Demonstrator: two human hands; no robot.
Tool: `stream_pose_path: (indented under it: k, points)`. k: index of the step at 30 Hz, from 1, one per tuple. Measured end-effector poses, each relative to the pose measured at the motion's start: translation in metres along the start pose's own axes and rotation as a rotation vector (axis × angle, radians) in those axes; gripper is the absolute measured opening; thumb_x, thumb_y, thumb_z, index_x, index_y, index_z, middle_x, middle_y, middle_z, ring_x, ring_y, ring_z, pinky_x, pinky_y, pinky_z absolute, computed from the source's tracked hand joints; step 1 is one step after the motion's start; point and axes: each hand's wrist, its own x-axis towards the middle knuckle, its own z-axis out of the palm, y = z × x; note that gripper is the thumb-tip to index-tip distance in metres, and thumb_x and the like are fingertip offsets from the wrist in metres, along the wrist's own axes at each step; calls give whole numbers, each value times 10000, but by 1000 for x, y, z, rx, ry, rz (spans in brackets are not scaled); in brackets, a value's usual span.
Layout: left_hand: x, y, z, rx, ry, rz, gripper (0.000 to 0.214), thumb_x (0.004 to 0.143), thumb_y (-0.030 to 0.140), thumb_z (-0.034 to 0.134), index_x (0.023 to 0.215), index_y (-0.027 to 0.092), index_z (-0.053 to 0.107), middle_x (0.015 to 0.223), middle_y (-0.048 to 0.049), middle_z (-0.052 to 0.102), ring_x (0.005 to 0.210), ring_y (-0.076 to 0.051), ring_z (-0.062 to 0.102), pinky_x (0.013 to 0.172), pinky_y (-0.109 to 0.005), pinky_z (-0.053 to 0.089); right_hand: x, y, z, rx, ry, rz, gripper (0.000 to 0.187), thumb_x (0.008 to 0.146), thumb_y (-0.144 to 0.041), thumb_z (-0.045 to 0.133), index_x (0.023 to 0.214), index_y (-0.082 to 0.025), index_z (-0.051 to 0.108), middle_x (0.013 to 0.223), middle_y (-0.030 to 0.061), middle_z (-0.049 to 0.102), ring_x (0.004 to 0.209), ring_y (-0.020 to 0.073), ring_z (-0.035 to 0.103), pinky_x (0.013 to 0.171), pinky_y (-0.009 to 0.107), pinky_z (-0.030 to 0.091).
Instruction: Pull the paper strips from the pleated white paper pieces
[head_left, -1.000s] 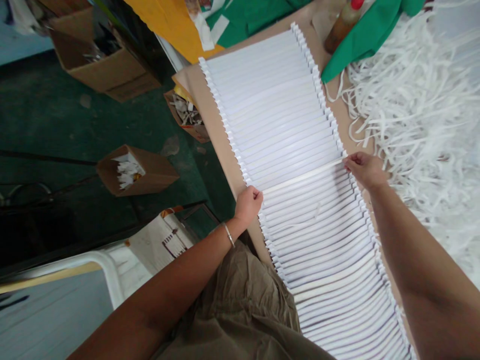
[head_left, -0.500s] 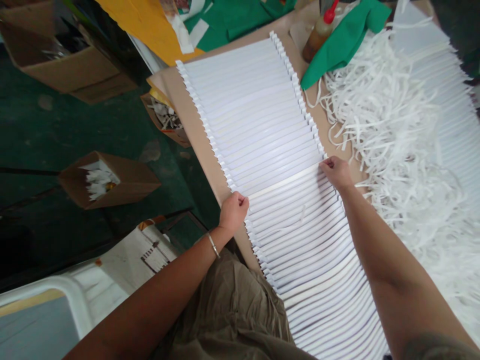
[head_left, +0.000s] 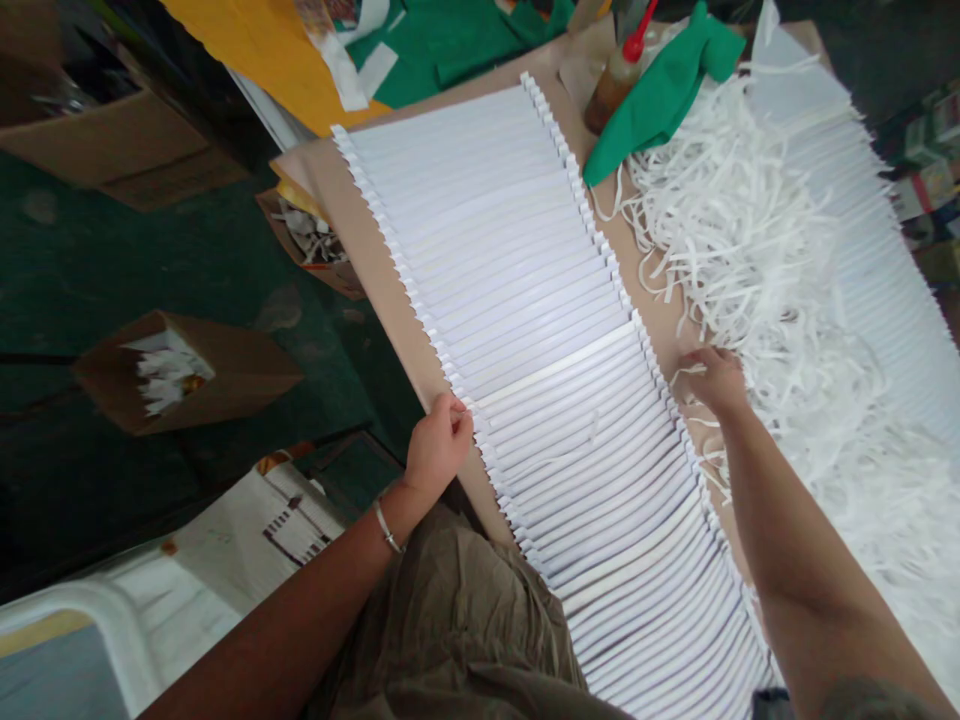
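A long white sheet [head_left: 480, 230] of overlapping pleat-like layers, with notched tabs along both sides, runs down the table. My left hand [head_left: 439, 440] is closed in a pinch at its left edge, by the end of a cream-white strip [head_left: 559, 365] lying across the layers. What those fingertips grip is too small to make out. Off the sheet's right edge, my right hand [head_left: 718, 380] is closed on a thin white strip, whose loose end shows at the fingertips. It is beside a big heap of loose white strips [head_left: 780, 300].
A brown-filled bottle with a red nozzle [head_left: 615, 85] and green cloth [head_left: 660, 110] lie past the heap. Another layered white sheet [head_left: 892, 270] is at far right. Below the table's left edge [head_left: 397, 345] stand cardboard boxes [head_left: 240, 375] and a white-framed chair [head_left: 112, 600].
My right hand has left the sheet's right edge and moved right to the strip heap. My left hand stays at the left edge. The crosswise strip remains on the sheet.
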Motion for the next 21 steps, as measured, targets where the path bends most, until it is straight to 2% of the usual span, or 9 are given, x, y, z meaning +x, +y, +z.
stream_pose_path:
  k: [2,4,7,10,13,15,16,18,21]
  points:
    - [-5,3,2,-35,-29,26,43,898,254,518,934,233,531,667,29,619,632,-158,621,622,-245,421,-17,11,1,-13,-10,-23,305,725,-339,553,954,-203,700,1056,117,637,987,293,545,891,461,435]
    - [-8,10,4,-50,-70,64,77,900,255,513,965,229,546,642,32,595,618,-161,607,610,-249,424,-28,11,-2,9,19,-36,253,767,-356,537,883,-198,696,1030,117,660,993,286,547,915,460,422]
    - [-11,22,6,-71,-107,138,123,912,260,499,998,214,574,652,20,598,634,-168,600,627,-265,448,-34,-8,-17,46,113,-50,216,812,-366,538,807,-199,675,1042,119,689,1016,290,562,930,457,408]
    - [-13,40,10,-156,-98,224,136,914,245,500,975,206,614,810,-25,669,722,-162,623,718,-281,495,-43,-56,-45,114,111,-195,164,851,-324,544,840,-205,656,1039,106,709,1012,283,597,967,459,380]
    - [-16,65,19,-386,-118,306,204,928,269,492,1051,200,640,1116,-80,672,786,-139,642,770,-277,527,-64,-124,-74,210,-39,-478,142,905,-271,516,932,-216,644,919,79,715,908,251,626,971,436,386]
    - [-17,80,26,-520,-181,317,252,947,306,470,1089,193,645,1193,-95,660,845,-148,655,789,-277,534,-80,-168,-88,237,-133,-664,149,921,-229,493,955,-218,637,876,81,697,882,247,616,957,425,398]
    - [-18,86,29,-550,-238,303,260,953,324,460,1046,183,657,1141,-92,685,851,-157,657,783,-279,533,-88,-186,-93,236,-176,-738,160,928,-214,478,960,-218,634,871,85,689,872,248,610,957,429,399]
    - [-18,92,30,-552,-382,245,286,950,346,454,857,168,658,889,-64,719,778,-162,646,725,-271,520,-100,-212,-98,249,-238,-815,181,942,-203,447,950,-214,627,886,96,683,866,250,603,960,444,399]
    - [-19,87,20,-532,-525,195,293,922,330,474,703,174,592,622,-1,624,603,-129,573,590,-234,456,-110,-227,-97,426,-330,-743,179,953,-266,463,1046,-206,603,964,105,691,887,243,617,926,434,440]
